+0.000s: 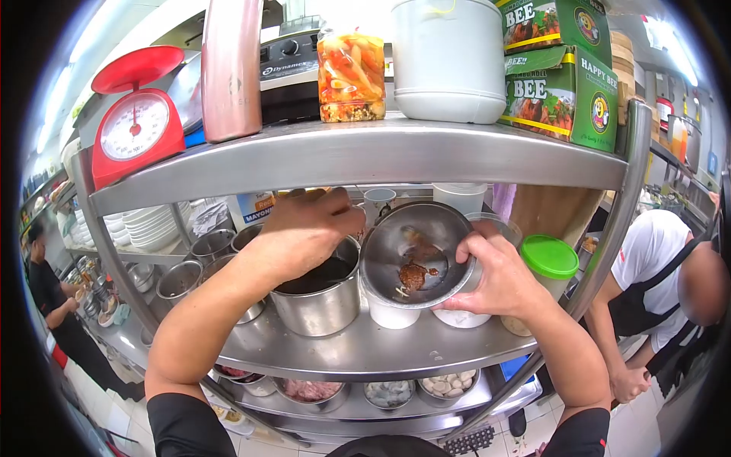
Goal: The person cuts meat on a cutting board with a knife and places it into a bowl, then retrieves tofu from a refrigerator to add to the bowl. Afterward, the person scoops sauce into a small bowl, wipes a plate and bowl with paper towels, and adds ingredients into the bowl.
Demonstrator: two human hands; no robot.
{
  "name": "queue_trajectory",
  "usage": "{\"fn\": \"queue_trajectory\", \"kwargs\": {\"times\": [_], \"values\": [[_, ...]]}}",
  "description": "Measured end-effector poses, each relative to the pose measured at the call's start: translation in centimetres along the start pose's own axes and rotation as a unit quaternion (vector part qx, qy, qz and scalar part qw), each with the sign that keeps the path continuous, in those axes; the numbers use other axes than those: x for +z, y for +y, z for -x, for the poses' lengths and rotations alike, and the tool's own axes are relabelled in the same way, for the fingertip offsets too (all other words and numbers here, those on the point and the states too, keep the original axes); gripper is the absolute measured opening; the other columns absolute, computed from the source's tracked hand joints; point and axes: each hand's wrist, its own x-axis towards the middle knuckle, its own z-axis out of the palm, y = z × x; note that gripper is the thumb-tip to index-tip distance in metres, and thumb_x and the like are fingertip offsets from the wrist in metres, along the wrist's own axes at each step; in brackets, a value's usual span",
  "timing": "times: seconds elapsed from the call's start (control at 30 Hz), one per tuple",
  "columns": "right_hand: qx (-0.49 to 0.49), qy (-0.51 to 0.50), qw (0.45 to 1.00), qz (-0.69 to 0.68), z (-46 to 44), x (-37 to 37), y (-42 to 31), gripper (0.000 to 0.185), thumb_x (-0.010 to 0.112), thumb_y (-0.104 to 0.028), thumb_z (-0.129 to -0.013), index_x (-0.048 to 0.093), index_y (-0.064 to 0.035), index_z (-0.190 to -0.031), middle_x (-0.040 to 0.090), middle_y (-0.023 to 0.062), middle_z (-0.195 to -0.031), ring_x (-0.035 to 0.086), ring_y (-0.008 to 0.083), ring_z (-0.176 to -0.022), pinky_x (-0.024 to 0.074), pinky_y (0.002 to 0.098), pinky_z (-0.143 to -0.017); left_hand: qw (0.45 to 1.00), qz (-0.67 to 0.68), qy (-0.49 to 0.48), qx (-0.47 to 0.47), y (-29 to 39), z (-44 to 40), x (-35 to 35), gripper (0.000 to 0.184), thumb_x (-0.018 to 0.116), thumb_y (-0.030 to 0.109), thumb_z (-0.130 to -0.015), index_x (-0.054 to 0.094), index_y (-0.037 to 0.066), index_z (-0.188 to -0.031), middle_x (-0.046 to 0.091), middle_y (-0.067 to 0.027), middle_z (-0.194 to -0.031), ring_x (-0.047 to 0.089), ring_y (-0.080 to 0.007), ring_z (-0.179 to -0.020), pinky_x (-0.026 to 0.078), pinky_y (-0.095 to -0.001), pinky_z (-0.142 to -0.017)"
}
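My right hand (499, 270) grips the rim of a steel mixing bowl (377, 263), tilted toward me. A lump of reddish-brown paste (413, 277) and some pale bits lie inside the bowl. Over a steel pot (316, 308) holding dark liquid (320, 276), my left hand (312, 228) is closed with its fingers curled away from me. Whatever it pinches is hidden behind the hand. The bowl is just right of the pot, above a white container (392, 314).
A green-lidded tub (550, 257) stands at the right of the steel shelf (381, 349). Smaller steel pots (180, 280) crowd the left. Overhead, the upper shelf (365, 160) carries a red scale (135, 122) and a jar of pickles (352, 76). Co-workers (647, 259) stand on both sides.
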Motion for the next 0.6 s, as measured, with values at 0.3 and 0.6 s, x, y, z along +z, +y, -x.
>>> {"fn": "queue_trajectory", "kwargs": {"times": [0.3,0.6], "values": [[0.0,-0.001,1.0,-0.014,0.0,-0.3,0.6,0.063,0.094,-0.044,-0.053,0.056,-0.0033,-0.083,0.055,0.0178,-0.095,0.059,0.0377,-0.088,0.0499,0.0435,-0.077,0.996,0.055,-0.051,-0.046,0.9,-0.4,-0.2,0.011,0.07,0.018,-0.081,0.063,0.012,-0.087,0.063,-0.0073,-0.088,0.066,-0.0294,-0.08,0.053,-0.0423,-0.069],[0.132,0.007,0.99,-0.037,-0.9,-1.2,-0.6,0.06,0.093,-0.042,-0.052,0.058,0.0007,-0.077,0.058,0.0132,-0.085,0.06,0.03,-0.08,0.0489,0.0398,-0.076,0.988,-0.063,0.017,-0.138,-5.8,-0.3,-0.2,0.021,0.061,0.021,-0.089,0.069,0.01,-0.106,0.067,-0.0174,-0.1,0.063,-0.0338,-0.093,0.049,-0.0441,-0.083]]}}
